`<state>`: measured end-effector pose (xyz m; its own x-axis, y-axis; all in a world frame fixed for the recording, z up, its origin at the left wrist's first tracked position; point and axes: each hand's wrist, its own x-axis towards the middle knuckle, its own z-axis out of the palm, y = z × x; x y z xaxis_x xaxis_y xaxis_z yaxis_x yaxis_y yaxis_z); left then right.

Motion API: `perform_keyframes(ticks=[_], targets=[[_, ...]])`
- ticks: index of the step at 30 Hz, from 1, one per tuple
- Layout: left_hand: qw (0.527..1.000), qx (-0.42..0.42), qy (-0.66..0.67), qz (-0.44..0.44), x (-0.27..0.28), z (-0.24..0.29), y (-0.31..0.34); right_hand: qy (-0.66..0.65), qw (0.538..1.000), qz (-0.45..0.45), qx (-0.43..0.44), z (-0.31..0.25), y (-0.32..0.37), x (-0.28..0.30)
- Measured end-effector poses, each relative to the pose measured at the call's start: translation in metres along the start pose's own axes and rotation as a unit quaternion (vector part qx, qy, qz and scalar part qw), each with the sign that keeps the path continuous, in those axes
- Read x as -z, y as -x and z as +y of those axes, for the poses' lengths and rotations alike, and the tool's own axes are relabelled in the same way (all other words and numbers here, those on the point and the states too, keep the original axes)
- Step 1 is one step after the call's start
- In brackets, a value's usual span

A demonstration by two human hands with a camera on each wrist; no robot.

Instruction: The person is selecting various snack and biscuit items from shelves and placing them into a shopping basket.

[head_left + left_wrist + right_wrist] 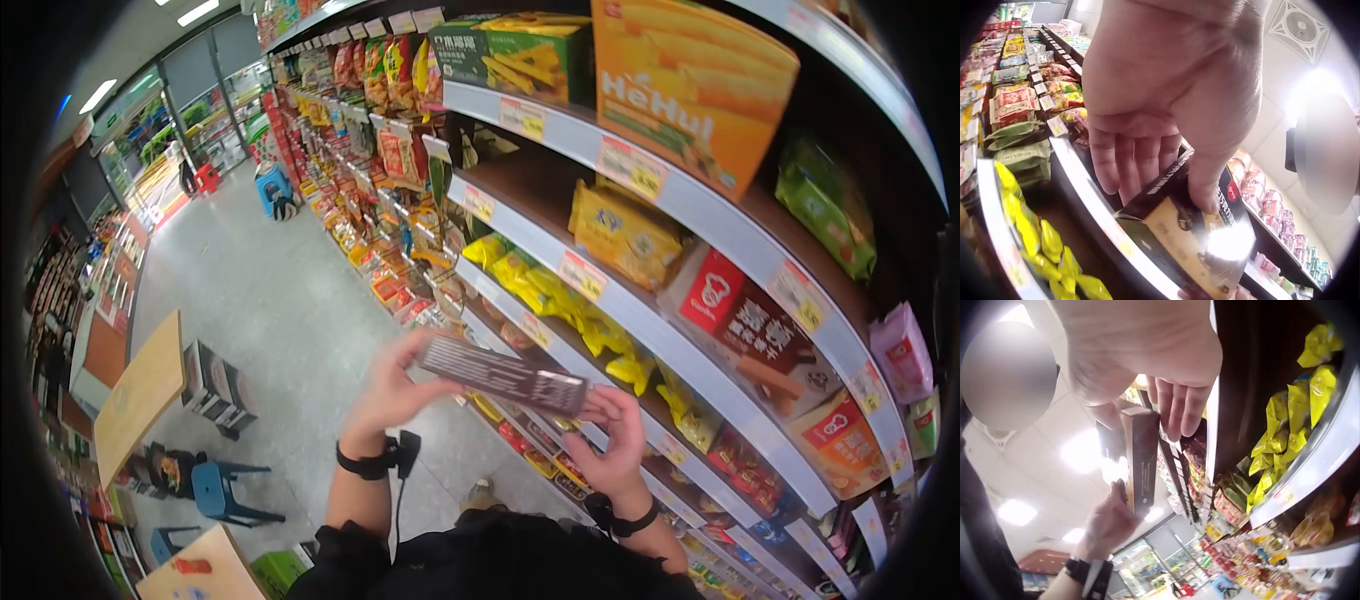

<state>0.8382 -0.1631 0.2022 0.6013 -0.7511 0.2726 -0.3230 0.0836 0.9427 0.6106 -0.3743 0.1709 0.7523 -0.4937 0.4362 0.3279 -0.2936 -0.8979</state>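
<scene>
A dark brown snack box (503, 376) is held up before the shelves, one narrow printed side facing the head camera. At its left end, my left hand (392, 392) grips it between thumb and fingers. My right hand (613, 440) holds the other end, thumb low and fingers along the far side. In the left wrist view, the left thumb lies across the pale picture panel of the box (1194, 240), which catches a bright glare. From the right wrist view, the box (1142, 464) stands between the right thumb and fingers.
Shelves on the right hold yellow packets (545, 290), an orange box (690, 95), a red and brown biscuit box (745, 330) and a yellow pack (628, 232). Along the left are a wooden table (140, 395) and a blue stool (222, 492). Grey floor (265, 300) runs toward glass doors.
</scene>
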Motion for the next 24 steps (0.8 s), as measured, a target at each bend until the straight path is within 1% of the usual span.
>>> perform_keyframes(ticks=[1,2,4,5,6,7,8,9,11,12,13,14,15,16,17,18,20,22,24], targets=[[0.998,-0.054,0.002,0.017,0.023,0.002,-0.025,0.073,0.997,0.011,0.022,0.005,-0.009,-0.010],[0.998,-0.061,0.003,0.009,0.041,0.002,-0.051,0.077,0.996,0.020,0.026,0.012,-0.014,-0.015],[0.976,-0.197,-0.013,0.092,0.068,-0.003,-0.102,0.121,0.992,-0.011,-0.029,0.025,-0.012,-0.017],[0.976,-0.200,-0.008,0.083,0.077,-0.007,-0.127,0.123,0.992,0.005,-0.040,0.032,-0.012,-0.020],[0.969,-0.225,-0.015,0.102,0.084,-0.012,-0.153,0.127,0.991,0.015,-0.040,0.039,-0.009,-0.018],[0.960,-0.251,-0.022,0.121,0.091,-0.016,-0.179,0.164,0.984,0.025,-0.062,0.047,-0.004,-0.013],[0.960,-0.257,-0.016,0.112,0.095,-0.019,-0.204,0.200,0.976,0.035,-0.083,0.052,0.002,-0.011],[0.963,-0.252,-0.013,0.097,0.098,-0.023,-0.227,0.205,0.974,0.046,-0.082,0.052,0.006,-0.011],[0.964,-0.255,-0.001,0.075,0.098,-0.038,-0.268,0.188,0.965,0.121,-0.137,0.050,0.016,-0.011],[0.970,-0.236,0.032,0.042,0.098,-0.050,-0.288,0.193,0.963,0.131,-0.134,0.052,0.023,-0.010],[0.974,-0.217,0.063,0.009,0.098,-0.061,-0.308,0.203,0.954,0.156,-0.157,0.056,0.030,-0.008],[0.977,-0.199,0.080,-0.007,0.096,-0.072,-0.325,0.211,0.944,0.181,-0.179,0.060,0.037,-0.006],[0.974,-0.203,0.099,-0.019,0.092,-0.076,-0.339,0.215,0.942,0.191,-0.175,0.063,0.041,-0.005],[0.972,-0.203,0.115,-0.030,0.090,-0.079,-0.348,0.205,0.936,0.212,-0.194,0.065,0.046,-0.006],[0.976,-0.186,0.098,-0.049,0.091,-0.086,-0.358,0.194,0.929,0.232,-0.213,0.067,0.049,-0.007],[0.982,-0.156,0.078,-0.077,0.088,-0.083,-0.365,0.194,0.928,0.239,-0.211,0.070,0.050,-0.009],[0.976,-0.139,0.072,-0.153,0.090,-0.080,-0.368,0.189,0.916,0.246,-0.253,0.075,0.053,-0.010],[0.976,-0.132,0.070,-0.161,0.095,-0.079,-0.367,0.196,0.919,0.233,-0.252,0.076,0.049,-0.013],[0.961,-0.141,0.116,-0.207,0.101,-0.082,-0.366,0.202,0.921,0.220,-0.250,0.071,0.045,-0.012]])
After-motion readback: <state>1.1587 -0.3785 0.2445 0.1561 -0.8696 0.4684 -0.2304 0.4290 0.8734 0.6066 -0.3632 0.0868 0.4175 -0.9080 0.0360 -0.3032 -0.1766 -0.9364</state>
